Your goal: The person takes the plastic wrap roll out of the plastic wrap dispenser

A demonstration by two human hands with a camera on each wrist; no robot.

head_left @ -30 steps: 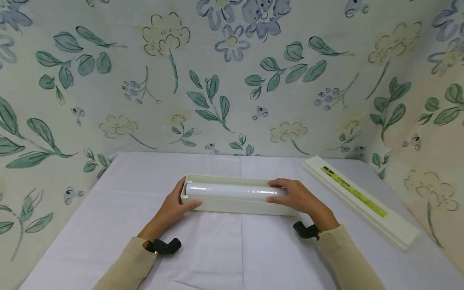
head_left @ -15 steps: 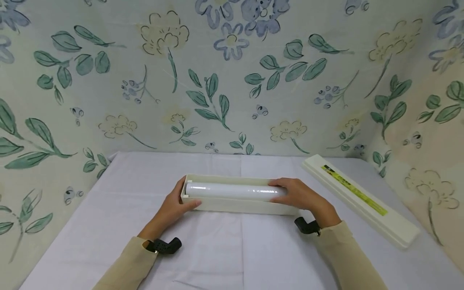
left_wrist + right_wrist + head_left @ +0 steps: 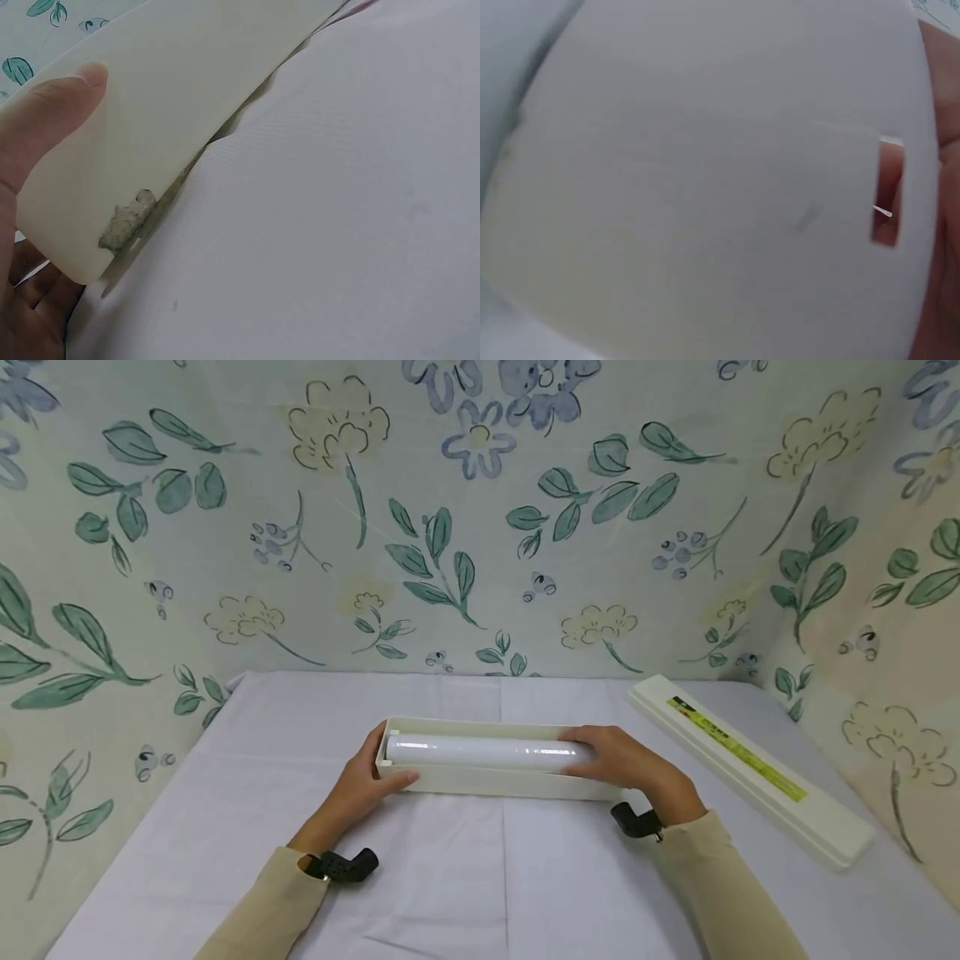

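Observation:
A long cream plastic box (image 3: 495, 783), open on top, lies across the table. In it rests a glossy white roll (image 3: 480, 752), which looks like cling film. My left hand (image 3: 369, 778) grips the box's left end, its thumb on the near wall and the fingers round behind. The left wrist view shows that thumb (image 3: 52, 112) against the box, close to a rough greyish patch (image 3: 129, 221) near its lower edge. My right hand (image 3: 622, 762) reaches over the right end and holds the roll's right end, which it hides. Fingers show through a slot in the end wall (image 3: 705, 210).
A long cream lid (image 3: 750, 768) with a yellow-green label lies slanted at the right, beyond my right forearm. White cloth (image 3: 420, 877) covers the table, slightly creased. A floral curtain or backdrop (image 3: 480, 527) rises behind the table and on both sides.
My right thumb and fingers have shifted slightly to the right along the roll. The left hand keeps its grip, and box and lid stay put; the head view has tilted a little.

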